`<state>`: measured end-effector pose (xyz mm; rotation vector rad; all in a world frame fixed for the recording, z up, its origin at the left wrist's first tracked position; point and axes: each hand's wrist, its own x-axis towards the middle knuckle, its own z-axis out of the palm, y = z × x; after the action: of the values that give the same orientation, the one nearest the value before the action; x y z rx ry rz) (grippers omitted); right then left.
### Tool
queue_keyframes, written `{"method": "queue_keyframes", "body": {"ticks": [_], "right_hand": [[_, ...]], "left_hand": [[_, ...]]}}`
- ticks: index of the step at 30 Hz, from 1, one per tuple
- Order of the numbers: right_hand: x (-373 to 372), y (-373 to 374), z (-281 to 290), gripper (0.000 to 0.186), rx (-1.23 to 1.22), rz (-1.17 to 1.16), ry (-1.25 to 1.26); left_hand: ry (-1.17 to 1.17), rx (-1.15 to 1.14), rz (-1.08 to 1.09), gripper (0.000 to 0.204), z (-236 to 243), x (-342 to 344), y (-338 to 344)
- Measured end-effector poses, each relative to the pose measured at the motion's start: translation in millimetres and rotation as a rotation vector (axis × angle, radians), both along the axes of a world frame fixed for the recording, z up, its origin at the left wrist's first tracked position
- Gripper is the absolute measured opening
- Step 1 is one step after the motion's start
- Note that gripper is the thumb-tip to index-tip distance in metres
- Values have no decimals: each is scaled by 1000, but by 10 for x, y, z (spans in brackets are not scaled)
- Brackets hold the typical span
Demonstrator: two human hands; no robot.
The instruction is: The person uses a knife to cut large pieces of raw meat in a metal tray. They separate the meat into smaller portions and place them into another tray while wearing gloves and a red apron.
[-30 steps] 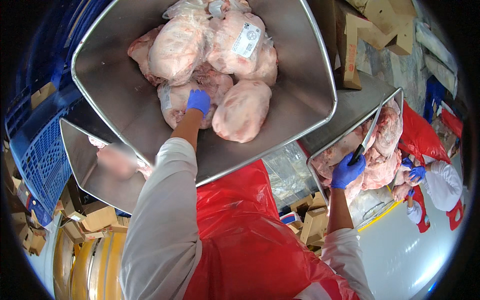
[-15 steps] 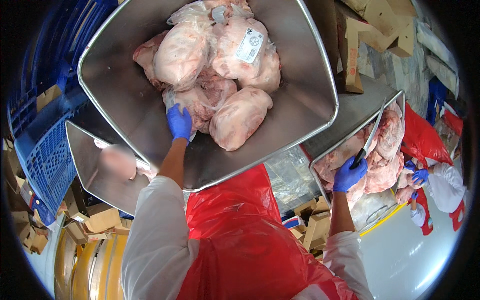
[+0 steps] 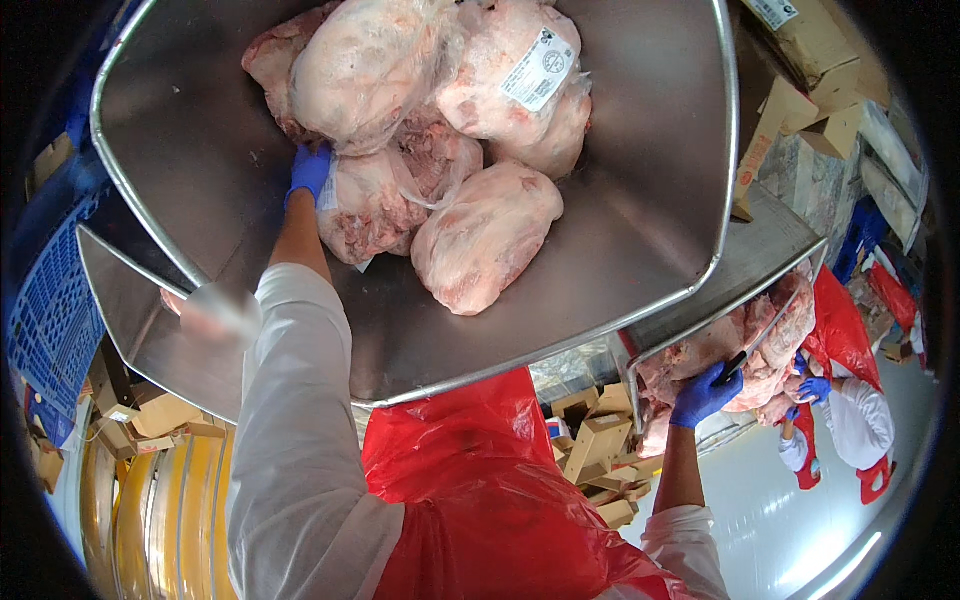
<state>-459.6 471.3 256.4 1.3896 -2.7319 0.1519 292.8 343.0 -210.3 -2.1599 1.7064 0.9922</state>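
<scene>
My left hand (image 3: 308, 172), in a blue glove, reaches into a big stainless steel tub (image 3: 640, 200) and grips the plastic wrap of a bagged piece of raw meat (image 3: 365, 205). Several more bagged pieces lie piled around it, one with a white label (image 3: 500, 90) and one lying nearest me (image 3: 485, 235). My right hand (image 3: 703, 393), also gloved in blue, is low at the right, closed on a knife (image 3: 742, 358) with a dark handle. It is beside a second steel container (image 3: 720, 310) with meat in it. A red apron (image 3: 480, 500) covers my front.
Cardboard boxes (image 3: 800, 120) stand beyond the tub at upper right. Cardboard scraps (image 3: 595, 450) lie on the floor under its rim. A blue plastic crate (image 3: 50, 300) is at the left, yellow curved rails (image 3: 150, 510) at lower left. Another person in white sleeves and red apron (image 3: 850, 420) works at the right.
My left hand has slid leftward across the pile, from the front bagged piece to the left edge of another. The view has come closer to the tub. My right hand stays low with the knife.
</scene>
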Motion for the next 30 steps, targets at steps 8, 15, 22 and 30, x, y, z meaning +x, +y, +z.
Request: {"method": "queue_keyframes", "body": {"ticks": [8, 15, 22, 30], "right_hand": [[-20, 13, 2, 34, 51, 9, 91], [-39, -92, -15, 34, 54, 17, 76], [5, -47, 43, 36, 54, 4, 75], [60, -76, -2, 39, 9, 25, 36]], "left_hand": [[-143, 343, -493, 47, 56, 22, -426], [-82, 105, -439, 46, -241, 509, -325], [-223, 226, -603, 48, 61, 270, -528], [-82, -169, 394, 68, 1199, -1047, 330]]}}
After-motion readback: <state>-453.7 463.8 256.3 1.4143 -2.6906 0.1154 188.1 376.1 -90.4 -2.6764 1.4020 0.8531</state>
